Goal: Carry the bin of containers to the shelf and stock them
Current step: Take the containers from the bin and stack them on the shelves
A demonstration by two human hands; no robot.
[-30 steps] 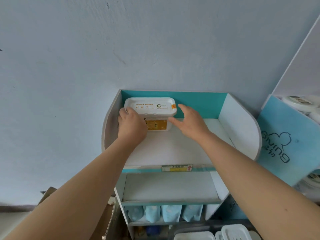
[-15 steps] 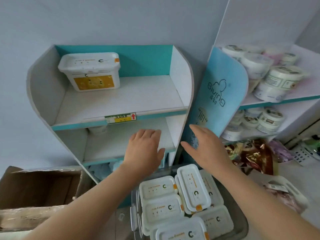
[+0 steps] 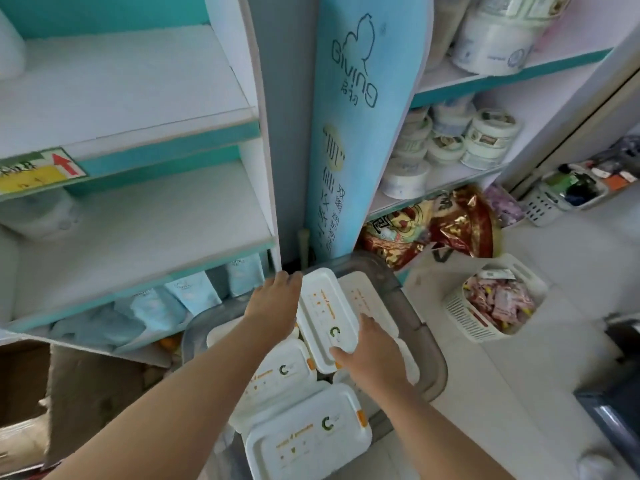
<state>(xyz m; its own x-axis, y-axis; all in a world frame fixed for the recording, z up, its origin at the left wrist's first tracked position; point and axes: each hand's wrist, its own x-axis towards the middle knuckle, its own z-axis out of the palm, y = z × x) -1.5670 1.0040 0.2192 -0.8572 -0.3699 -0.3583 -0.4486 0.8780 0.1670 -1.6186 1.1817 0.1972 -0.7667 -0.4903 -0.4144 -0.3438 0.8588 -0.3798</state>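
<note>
I am looking down into the grey bin, which is sitting on the floor. White lidded containers are lying flat inside it, filling it. One top container is resting tilted across the others at the far side of the bin.

My left hand is lying along that container's left long edge, fingers curling down over the far-left corner; the fingertips are hidden. My right hand is gripping its near-right corner, thumb lying flat on the lid, fingers wrapping down the right side. The container is sitting low among the others, not clear of the bin.

Beyond the bin, up and to its left, the white-and-teal shelf is showing bare boards. Blue pouches are standing on its lowest board, just left of the bin. A blue side panel is rising directly behind the bin. To the bin's right, a white slotted basket of pink packets is sitting apart from it.
</note>
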